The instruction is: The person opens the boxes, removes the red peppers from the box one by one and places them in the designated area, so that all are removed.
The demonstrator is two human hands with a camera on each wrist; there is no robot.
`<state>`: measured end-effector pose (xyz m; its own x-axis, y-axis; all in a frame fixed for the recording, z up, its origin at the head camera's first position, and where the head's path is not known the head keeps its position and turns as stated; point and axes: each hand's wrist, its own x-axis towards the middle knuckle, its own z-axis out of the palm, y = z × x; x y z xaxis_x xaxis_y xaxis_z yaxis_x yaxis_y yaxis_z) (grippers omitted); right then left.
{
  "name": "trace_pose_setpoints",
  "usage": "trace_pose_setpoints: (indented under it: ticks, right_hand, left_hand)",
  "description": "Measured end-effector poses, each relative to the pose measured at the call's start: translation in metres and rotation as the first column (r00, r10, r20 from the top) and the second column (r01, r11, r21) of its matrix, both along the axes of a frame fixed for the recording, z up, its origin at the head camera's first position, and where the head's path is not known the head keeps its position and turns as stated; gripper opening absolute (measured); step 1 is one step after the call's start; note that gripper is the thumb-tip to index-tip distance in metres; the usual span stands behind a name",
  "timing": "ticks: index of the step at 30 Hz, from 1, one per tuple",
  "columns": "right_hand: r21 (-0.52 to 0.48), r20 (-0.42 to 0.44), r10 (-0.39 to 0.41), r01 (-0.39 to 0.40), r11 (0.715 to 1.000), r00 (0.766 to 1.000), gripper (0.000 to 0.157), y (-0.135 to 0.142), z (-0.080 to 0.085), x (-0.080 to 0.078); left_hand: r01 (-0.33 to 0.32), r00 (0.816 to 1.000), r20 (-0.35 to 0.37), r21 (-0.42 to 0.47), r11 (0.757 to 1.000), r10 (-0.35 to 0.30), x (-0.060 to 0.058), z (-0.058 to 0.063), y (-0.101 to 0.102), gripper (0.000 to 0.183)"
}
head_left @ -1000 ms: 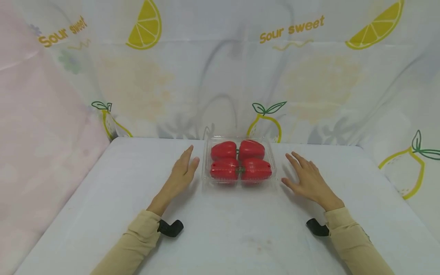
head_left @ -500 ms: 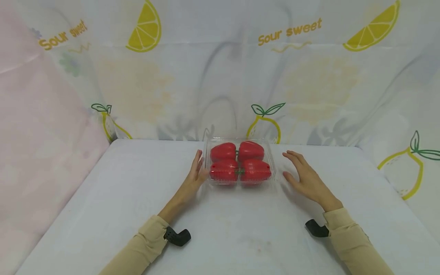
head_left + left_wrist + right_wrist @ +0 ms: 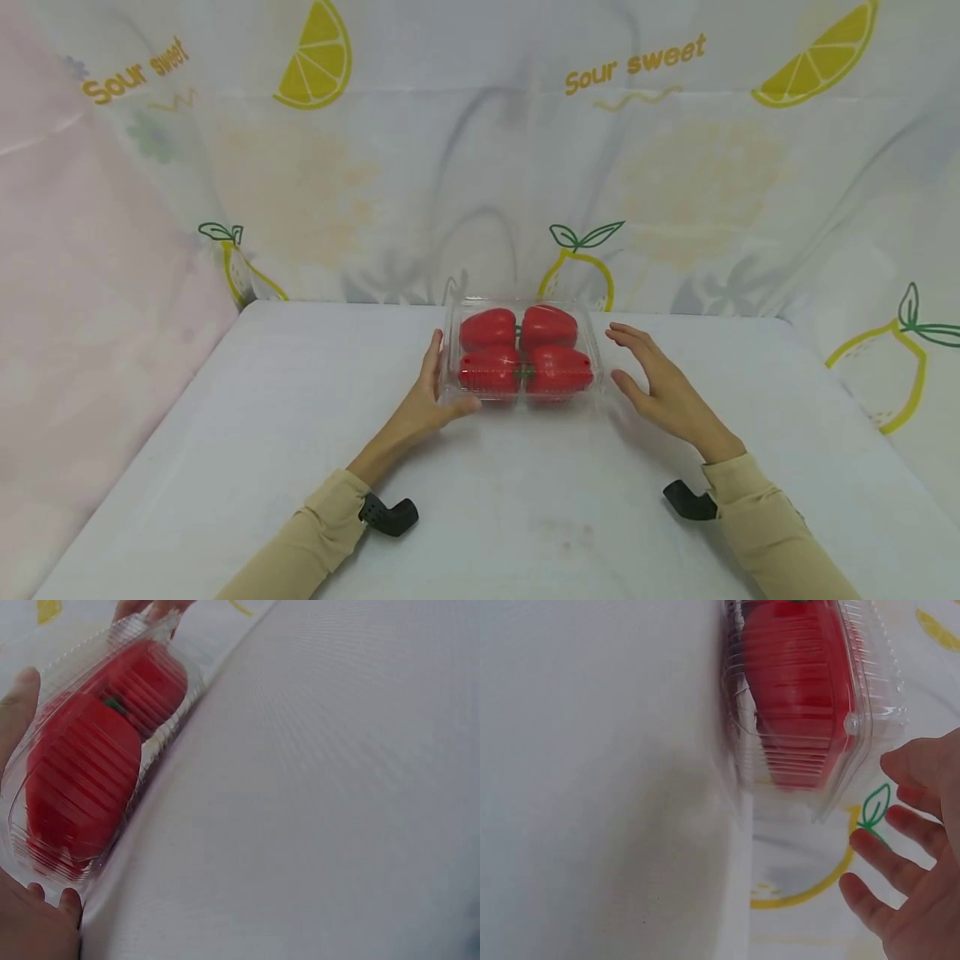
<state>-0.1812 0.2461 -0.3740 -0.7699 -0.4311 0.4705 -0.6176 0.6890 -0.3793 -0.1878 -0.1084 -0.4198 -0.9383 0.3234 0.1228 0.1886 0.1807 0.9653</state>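
A clear plastic clamshell box (image 3: 522, 398) holding several red bell peppers (image 3: 558, 371) sits near the back edge of the table. At its left end is my left hand (image 3: 420, 410), fingers extended along the side and thumb reaching past the front left corner. In the left wrist view the thumb (image 3: 21, 705) shows beside the lid and fingertips (image 3: 70, 900) show low by the end wall. My right hand (image 3: 663, 392) is held off the box's right side, fingers spread and slightly bent. The right wrist view shows a gap between those fingers (image 3: 885, 859) and the plastic.
A white cloth covers the table (image 3: 525, 517). Behind it hangs a curtain (image 3: 465, 167) printed with lemons, with a pink cloth (image 3: 97, 292) on the left. A black wrist-worn device (image 3: 390, 517) sits at the left cuff, another device (image 3: 690, 500) at the right.
My left hand has moved right to the box's left side, and its thumb has swung out toward the front corner. My right hand has shifted slightly left. The box has stayed in place.
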Motion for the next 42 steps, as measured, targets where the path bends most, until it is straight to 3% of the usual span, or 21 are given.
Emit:
trace_pose_setpoints:
  ticks: [7, 14, 23, 30, 37, 42]
  right_hand:
    - [-0.022, 0.039, 0.051, -0.050, 0.999, 0.998, 0.056, -0.005, 0.003, 0.003]
    - [0.053, 0.125, 0.035, -0.042, 0.998, 0.991, 0.052, -0.013, 0.005, 0.007]
    - [0.156, -0.020, 0.019, -0.016, 0.988, 1.000, 0.066, -0.025, 0.001, 0.013]
    - [0.172, -0.110, 0.004, 0.015, 0.985, 0.994, 0.070, -0.034, -0.003, 0.015]
    - [0.154, -0.105, 0.007, 0.009, 0.988, 0.994, 0.069, -0.034, -0.002, 0.013]
    - [0.129, -0.068, 0.048, -0.039, 0.991, 0.997, 0.069, -0.029, 0.000, 0.007]
  left_hand:
    - [-0.040, 0.999, 0.009, -0.123, 0.992, 0.041, 0.001, 0.001, 0.001, 0.118]
    - [-0.056, 0.998, 0.015, -0.135, 0.989, 0.059, 0.002, 0.000, 0.002, 0.113]
    - [-0.077, 0.997, 0.005, -0.140, 0.987, 0.078, 0.000, 0.000, 0.003, 0.112]
    - [-0.067, 0.998, -0.001, -0.129, 0.989, 0.067, 0.001, 0.000, 0.001, 0.109]
    - [-0.069, 0.997, 0.022, -0.131, 0.989, 0.072, 0.003, 0.002, 0.004, 0.107]
    - [-0.061, 0.997, 0.032, -0.115, 0.992, 0.065, 0.012, 0.020, 0.007, 0.105]
